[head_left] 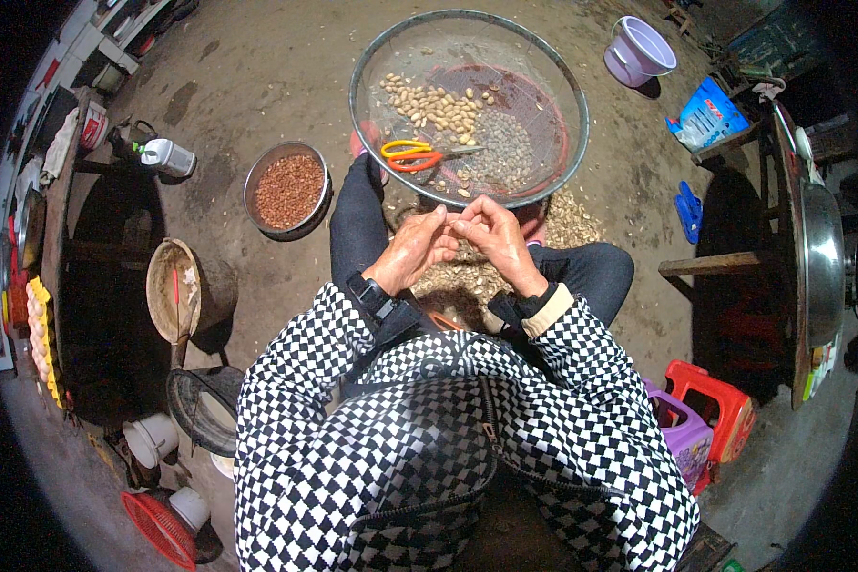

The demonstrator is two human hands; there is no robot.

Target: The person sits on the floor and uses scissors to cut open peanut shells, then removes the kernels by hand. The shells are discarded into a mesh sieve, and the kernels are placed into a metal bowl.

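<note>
My left hand [422, 239] and my right hand [495, 234] meet at the fingertips, just below the near rim of a round mesh sieve [575, 143]. Thumbs and forefingers are pinched together; anything small between them is too hidden to make out. Unshelled peanuts [436, 111] lie in a loose heap in the sieve. Scissors [418, 155] with one yellow and one orange handle rest beside them, blades pointing right. Broken peanut shells [457, 279] cover the ground beneath my hands and spread right to another patch [570, 218].
Left of my leg stands a metal bowl [289, 193] of reddish shelled peanuts. Farther left are a white jug [168, 157] and a worn long-handled scoop [173, 286]. At right are a purple bucket [640, 53], blue slipper [688, 211], wooden bench [715, 263] and red stool [715, 407].
</note>
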